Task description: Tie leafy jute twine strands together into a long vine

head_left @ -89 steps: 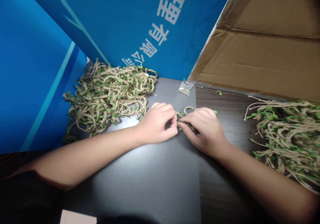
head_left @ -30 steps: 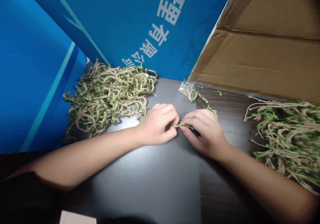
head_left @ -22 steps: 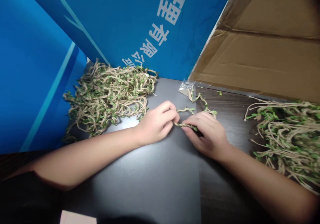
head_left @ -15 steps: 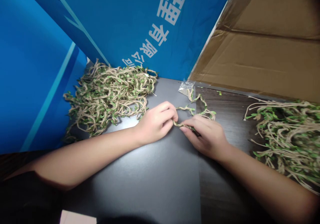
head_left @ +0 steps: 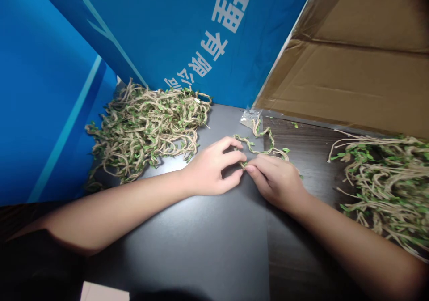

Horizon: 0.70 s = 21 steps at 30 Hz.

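Observation:
A twine strand with small green leaves (head_left: pixel 261 151) curves over the grey mat behind my hands. My right hand (head_left: pixel 278 178) pinches a part of it between thumb and index finger. Close on its left, my left hand (head_left: pixel 217 167) curls round the same strand, thumb and fingers bent with a gap between them; its fingertips are at the twine near the right thumb. A small clear plastic bag (head_left: pixel 248 118) lies at the strand's far end.
A large heap of leafy twine (head_left: pixel 150 126) lies at the back left, another heap (head_left: pixel 392 180) at the right. Behind stand blue panels (head_left: pixel 161 32) and a brown cardboard sheet (head_left: pixel 362 68). A pale card (head_left: pixel 104 292) shows at the front edge.
My left hand has moved slightly right and its fingers have spread wider. The strand behind the hands has shifted, with its loop now lying differently. My right hand has hardly moved.

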### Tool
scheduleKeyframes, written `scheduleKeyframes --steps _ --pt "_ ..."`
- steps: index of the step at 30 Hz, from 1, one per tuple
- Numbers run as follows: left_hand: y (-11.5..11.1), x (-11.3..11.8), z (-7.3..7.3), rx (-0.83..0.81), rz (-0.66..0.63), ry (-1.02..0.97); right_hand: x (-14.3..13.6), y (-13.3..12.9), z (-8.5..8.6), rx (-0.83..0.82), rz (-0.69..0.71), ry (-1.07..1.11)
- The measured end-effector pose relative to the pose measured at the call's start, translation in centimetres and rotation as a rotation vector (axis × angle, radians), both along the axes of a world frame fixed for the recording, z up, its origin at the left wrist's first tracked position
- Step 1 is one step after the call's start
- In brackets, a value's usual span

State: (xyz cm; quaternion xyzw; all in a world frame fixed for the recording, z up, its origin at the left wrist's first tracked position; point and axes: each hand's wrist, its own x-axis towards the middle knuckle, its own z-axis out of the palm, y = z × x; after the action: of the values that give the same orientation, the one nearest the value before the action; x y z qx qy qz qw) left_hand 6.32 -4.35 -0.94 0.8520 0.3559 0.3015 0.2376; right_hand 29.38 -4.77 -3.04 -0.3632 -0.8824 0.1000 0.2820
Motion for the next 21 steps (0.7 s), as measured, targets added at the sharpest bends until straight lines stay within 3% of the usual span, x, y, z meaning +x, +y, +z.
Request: scheduleKeyframes --steps 13,21 --pt "0.3 -0.1 -0.2 0.046 -0.022 0.025 -0.1 0.0 0.8 -0.143 0.058 0.064" --pt "0.2 -0.1 0.1 -0.035 0.034 -0.009 -0.2 0.0 1.0 -0.131 0.071 0.041"
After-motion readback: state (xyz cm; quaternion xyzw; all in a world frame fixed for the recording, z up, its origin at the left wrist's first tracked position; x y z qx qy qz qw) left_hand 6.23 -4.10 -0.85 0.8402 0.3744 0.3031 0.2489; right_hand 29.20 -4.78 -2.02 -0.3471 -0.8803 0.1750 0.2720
